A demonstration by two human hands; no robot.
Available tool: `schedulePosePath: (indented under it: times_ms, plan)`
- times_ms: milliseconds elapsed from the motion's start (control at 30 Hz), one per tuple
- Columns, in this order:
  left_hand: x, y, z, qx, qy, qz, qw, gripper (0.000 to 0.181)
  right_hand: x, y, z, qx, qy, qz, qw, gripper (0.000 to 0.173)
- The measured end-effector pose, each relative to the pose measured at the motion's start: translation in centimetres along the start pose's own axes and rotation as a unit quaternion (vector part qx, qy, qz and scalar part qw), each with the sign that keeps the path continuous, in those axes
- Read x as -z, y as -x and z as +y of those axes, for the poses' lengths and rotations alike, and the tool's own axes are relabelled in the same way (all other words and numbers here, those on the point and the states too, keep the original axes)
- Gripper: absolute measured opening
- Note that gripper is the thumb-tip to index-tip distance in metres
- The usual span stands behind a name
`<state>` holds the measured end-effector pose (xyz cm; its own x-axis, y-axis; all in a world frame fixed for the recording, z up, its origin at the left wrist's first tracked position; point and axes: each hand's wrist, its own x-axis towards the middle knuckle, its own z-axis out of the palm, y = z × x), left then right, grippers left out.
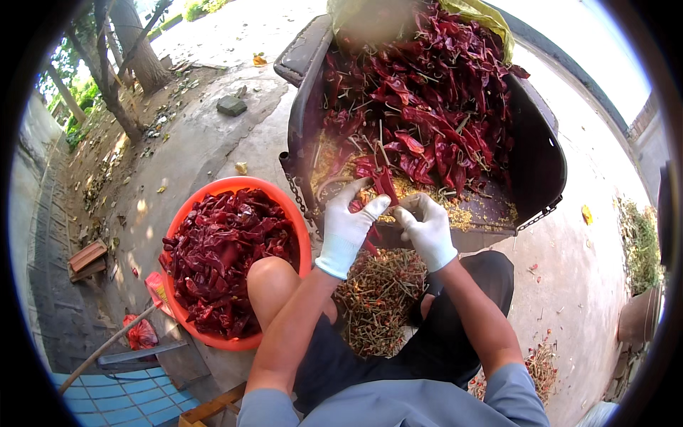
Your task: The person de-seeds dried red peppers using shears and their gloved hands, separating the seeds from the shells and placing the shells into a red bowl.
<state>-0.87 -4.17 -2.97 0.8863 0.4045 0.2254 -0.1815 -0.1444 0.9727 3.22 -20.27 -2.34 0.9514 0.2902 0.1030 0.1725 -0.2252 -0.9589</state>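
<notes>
My left hand (347, 221), in a white knit glove, grips a dried red chili pepper (385, 186) between thumb and fingers. From the other side my right hand (428, 227), gloved alike, pinches the lower end of the same pepper. Both hands are at the open front edge of a dark cart bed (368, 235). A large heap of dried red chilies (427, 107) fills the bed behind them, with yellow seeds (461, 216) scattered on its floor. Below my hands, between my legs, lies a pile of chili stems (379, 304).
An orange plastic tub (305, 251) full of chili pieces stands by my left knee. Chains (539, 214) hang at the cart's front corners. A stick (106, 347), a red plastic bag (141, 331) and bricks (87, 259) lie left. More stems (541, 365) lie at lower right.
</notes>
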Motion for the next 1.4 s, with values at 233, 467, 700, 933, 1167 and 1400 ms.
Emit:
schedulePosePath:
  times_ms: [233,467,700,933,1167,1400]
  plan:
    - [-0.3,0.6,0.3,-0.076,-0.152,-0.020,0.985,0.045,-0.8,2.6,0.2,0.332,0.274,-0.015,0.902,0.021]
    - [0.0,0.9,1.1,-0.141,-0.267,-0.027,0.953,0.030,1.4,2.4,-1.2,0.091,0.005,-0.130,0.987,0.023]
    - [-0.5,1.7,1.3,-0.223,-0.361,-0.054,0.904,0.029,1.9,1.4,-0.6,0.153,0.046,-0.055,0.986,0.034]
    - [-0.1,1.9,1.1,-0.213,-0.340,-0.105,0.910,0.026,1.0,0.9,0.5,0.203,0.059,-0.002,0.977,0.022]
    - [-0.1,1.3,1.2,-0.102,-0.152,-0.179,0.967,0.026,2.5,-0.5,2.2,-0.234,-0.617,-0.125,0.741,0.017]
    - [0.9,0.8,1.3,-0.048,-0.106,-0.101,0.988,0.031,5.7,-1.5,-0.1,-0.057,-0.096,-0.028,0.993,0.024]
